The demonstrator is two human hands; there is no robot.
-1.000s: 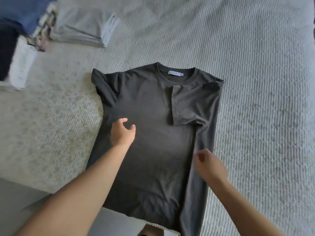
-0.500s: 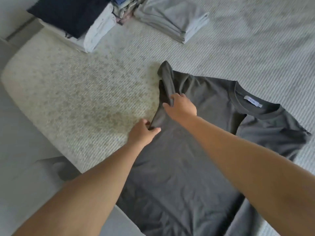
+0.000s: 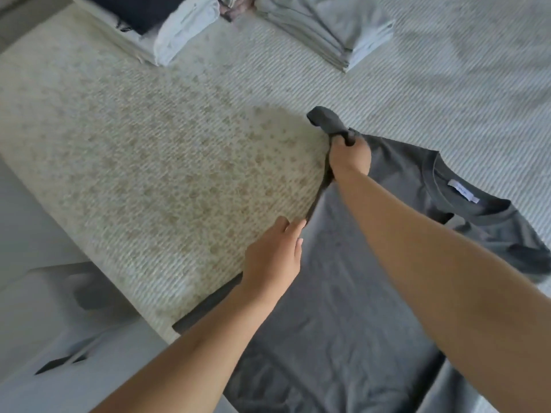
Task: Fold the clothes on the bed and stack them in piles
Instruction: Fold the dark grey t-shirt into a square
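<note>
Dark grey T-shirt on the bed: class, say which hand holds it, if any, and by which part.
The right hand grips the T-shirt at its sleeve. The left hand lies with straight fingers at the shirt's side edge, gripping nothing.

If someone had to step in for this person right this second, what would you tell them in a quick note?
Right hand: grips the bunched sleeve of the dark T-shirt, lifted off the bed.
Left hand: fingers straight, at the shirt's side edge, holding nothing.
The shirt lies collar away from you; its other sleeve looks already folded in.
Done: a grey pile and a pile with a navy top stand at the far edge.
Left: fold this sleeve and side inward, fold the shirt up, put it on a pile.
</note>
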